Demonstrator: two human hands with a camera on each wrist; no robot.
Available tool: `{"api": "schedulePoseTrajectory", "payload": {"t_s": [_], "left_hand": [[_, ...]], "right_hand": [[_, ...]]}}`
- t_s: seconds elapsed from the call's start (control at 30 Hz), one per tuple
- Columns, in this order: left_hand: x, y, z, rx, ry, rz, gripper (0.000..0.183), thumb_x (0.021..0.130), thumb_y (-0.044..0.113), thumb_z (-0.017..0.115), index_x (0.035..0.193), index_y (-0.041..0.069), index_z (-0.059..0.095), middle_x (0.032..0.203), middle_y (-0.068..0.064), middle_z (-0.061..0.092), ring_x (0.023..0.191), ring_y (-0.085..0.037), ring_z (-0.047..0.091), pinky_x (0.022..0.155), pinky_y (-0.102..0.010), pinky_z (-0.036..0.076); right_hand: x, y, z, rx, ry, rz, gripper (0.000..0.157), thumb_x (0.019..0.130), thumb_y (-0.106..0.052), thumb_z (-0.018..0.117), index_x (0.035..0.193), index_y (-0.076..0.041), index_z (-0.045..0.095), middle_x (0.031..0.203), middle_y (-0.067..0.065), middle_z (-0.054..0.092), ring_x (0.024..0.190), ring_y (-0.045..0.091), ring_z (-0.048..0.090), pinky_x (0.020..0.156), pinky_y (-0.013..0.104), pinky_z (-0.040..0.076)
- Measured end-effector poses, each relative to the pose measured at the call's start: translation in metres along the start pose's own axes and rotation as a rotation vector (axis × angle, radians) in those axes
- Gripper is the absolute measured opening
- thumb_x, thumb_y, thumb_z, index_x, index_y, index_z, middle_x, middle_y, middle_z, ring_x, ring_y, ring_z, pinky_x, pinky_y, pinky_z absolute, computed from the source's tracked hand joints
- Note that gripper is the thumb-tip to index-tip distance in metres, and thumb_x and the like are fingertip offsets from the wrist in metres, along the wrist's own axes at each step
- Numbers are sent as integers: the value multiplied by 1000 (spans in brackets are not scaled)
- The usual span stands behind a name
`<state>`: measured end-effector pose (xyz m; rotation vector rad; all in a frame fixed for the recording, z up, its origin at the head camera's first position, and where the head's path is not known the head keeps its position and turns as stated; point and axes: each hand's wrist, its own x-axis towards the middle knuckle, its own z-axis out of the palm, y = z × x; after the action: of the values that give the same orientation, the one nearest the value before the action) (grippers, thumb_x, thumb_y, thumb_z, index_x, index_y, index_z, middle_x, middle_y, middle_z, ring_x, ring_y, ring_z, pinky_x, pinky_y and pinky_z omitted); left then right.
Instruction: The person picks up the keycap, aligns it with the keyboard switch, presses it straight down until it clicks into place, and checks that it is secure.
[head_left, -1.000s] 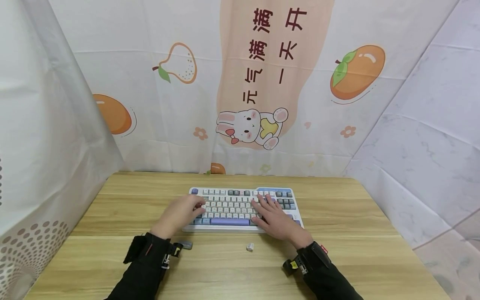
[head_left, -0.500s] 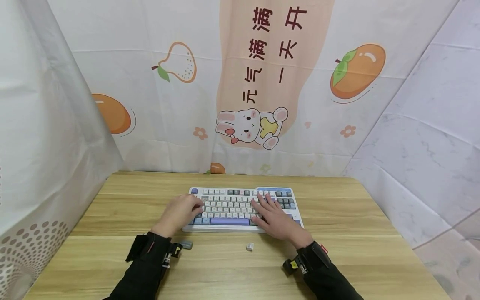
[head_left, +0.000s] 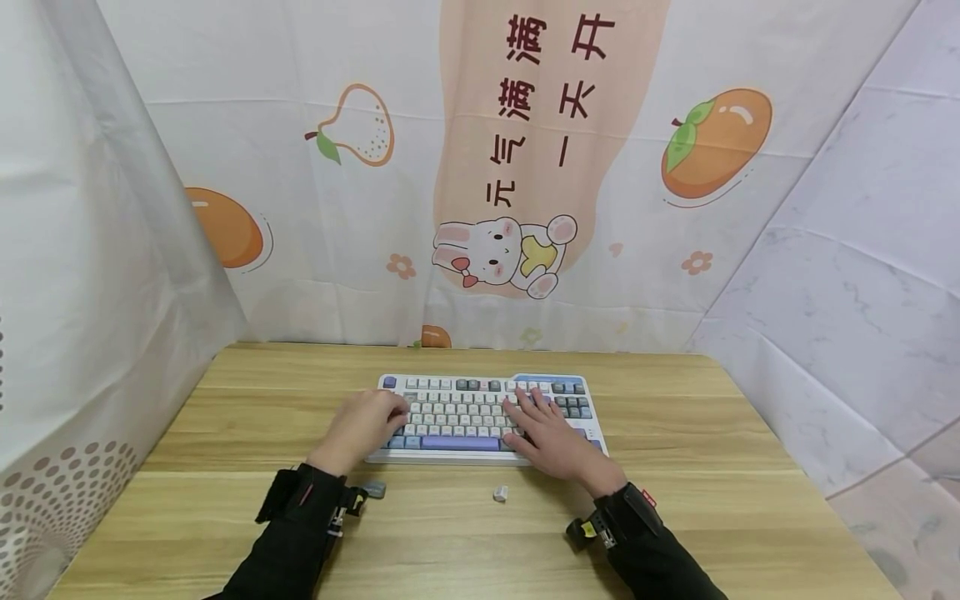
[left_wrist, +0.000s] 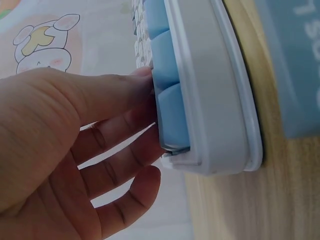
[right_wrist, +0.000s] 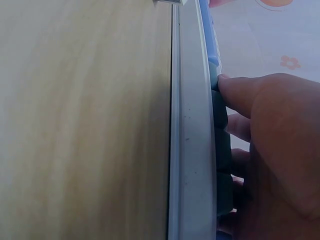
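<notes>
A white keyboard (head_left: 465, 457) with white, grey-blue and purple keys lies on the wooden table. My left hand (head_left: 362, 425) is at its left end, fingers bent over the leftmost keys. In the left wrist view the thumb (left_wrist: 110, 92) reaches behind the blue bottom-row keys (left_wrist: 167, 60); the fingertips are partly hidden there, and I cannot tell whether they pinch a keycap. Across the keyboard's right part, my right hand (head_left: 551, 437) rests with spread fingers. Two loose keycaps lie in front: a grey-blue one (head_left: 374, 490) beside the left wrist and a small white one (head_left: 500, 494).
The wooden table (head_left: 450, 550) runs back to a white printed curtain (head_left: 337, 233) with fruit and a rabbit. More cloth hangs at the left and right. Each wrist wears a dark strap with a small camera, the right one (head_left: 581, 533) above the table.
My left hand shifts slightly, its fingers drawing a little closer together at the keyboard's left end. The right hand, the keyboard and the loose keycaps stay in place.
</notes>
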<state>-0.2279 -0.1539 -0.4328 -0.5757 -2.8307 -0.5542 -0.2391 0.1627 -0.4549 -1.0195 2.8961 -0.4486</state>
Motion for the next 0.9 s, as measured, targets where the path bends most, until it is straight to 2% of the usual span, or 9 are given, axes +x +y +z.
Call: {"api": "schedulePoseTrajectory", "payload": {"t_s": [0.17,0.33,0.43,0.5,0.57,0.67,0.9], "left_hand": [[-3,6,-3,71,11,40,20,83,8,68,64,13,62,61,6,50,56,-12,42,54,-31,38],[-6,16,-11,130,-110,32,24,85,16,67,64,14,55,62,4,48,57,-14,43,52,-32,36],[-7,22,-14,160,-164,20,16,86,22,66,74,12,62,75,-2,58,68,-19,53,60,-37,44],[-9,25,-15,177,-186,10,17,87,24,64,85,8,68,90,-9,64,83,-25,59,71,-41,48],[-10,28,-15,183,-211,-9,25,88,25,63,98,4,70,105,-15,65,98,-31,59,82,-45,48],[-11,31,-15,181,-247,-44,37,90,27,61,113,0,67,122,-21,59,114,-36,52,95,-49,41],[-12,35,-17,169,-287,-109,49,91,34,58,124,-2,60,130,-23,52,119,-40,47,95,-53,41]], "right_hand": [[1,1,2,-2,1,0,59,102,-42,35,151,-10,25,155,21,16,141,40,6,109,59,9],[0,2,2,-2,0,5,59,102,-43,34,150,-10,26,155,21,16,141,40,6,109,59,9],[0,3,2,0,6,8,60,101,-44,35,150,-10,27,155,21,17,140,41,6,109,59,9],[0,2,2,3,9,9,60,101,-43,36,150,-9,27,155,21,17,140,41,7,108,60,9],[0,1,1,3,8,9,59,101,-42,36,150,-9,27,154,22,18,140,41,7,108,60,10],[1,1,1,-3,6,7,59,101,-42,37,150,-8,28,154,22,18,140,42,7,108,60,10],[1,-1,0,4,4,3,58,102,-39,38,150,-8,27,154,23,17,140,42,7,108,60,10]]}}
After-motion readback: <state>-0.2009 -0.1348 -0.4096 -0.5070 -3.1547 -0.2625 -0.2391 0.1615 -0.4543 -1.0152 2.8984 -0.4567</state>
